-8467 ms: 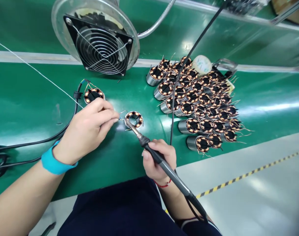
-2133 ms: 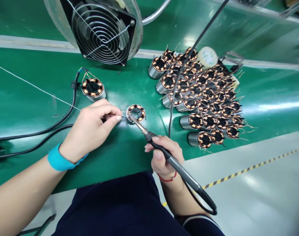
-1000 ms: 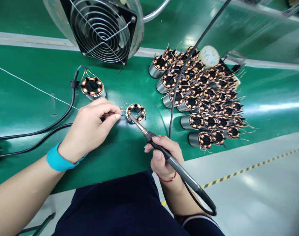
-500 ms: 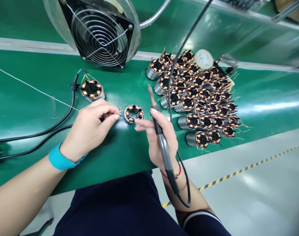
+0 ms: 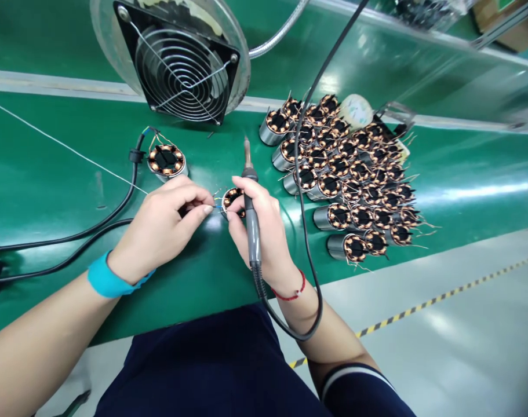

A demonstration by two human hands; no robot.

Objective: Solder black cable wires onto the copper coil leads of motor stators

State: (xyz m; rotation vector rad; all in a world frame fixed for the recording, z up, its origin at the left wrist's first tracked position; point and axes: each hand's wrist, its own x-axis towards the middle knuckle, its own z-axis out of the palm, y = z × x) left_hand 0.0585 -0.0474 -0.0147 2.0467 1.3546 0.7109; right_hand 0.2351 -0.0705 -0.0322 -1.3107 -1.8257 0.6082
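Note:
A motor stator (image 5: pixel 232 198) with copper windings stands on the green bench between my hands. My left hand (image 5: pixel 174 214) is closed in a pinch on thin coloured wires (image 5: pixel 218 205) beside the stator's left side. My right hand (image 5: pixel 261 229) holds a soldering iron (image 5: pixel 252 231), its tip pointing up and away from me. The right thumb and fingertips reach over the stator and hide part of it. Behind my left hand stands another stator (image 5: pixel 167 161), its copper leads running to the end of a black cable (image 5: pixel 133 168).
Several stators (image 5: pixel 350 174) stand in close rows at the right, with a solder or tape roll (image 5: pixel 356 111) behind them. A fan with a wire guard (image 5: pixel 185 81) is at the back. The iron's black cord (image 5: pixel 305 229) loops by my right arm. A white string (image 5: pixel 72 145) crosses the left side.
My right hand has moved left with the soldering iron, and its fingers now cover part of the stator. The iron's tip has swung left. My left hand keeps its pinch on the wires.

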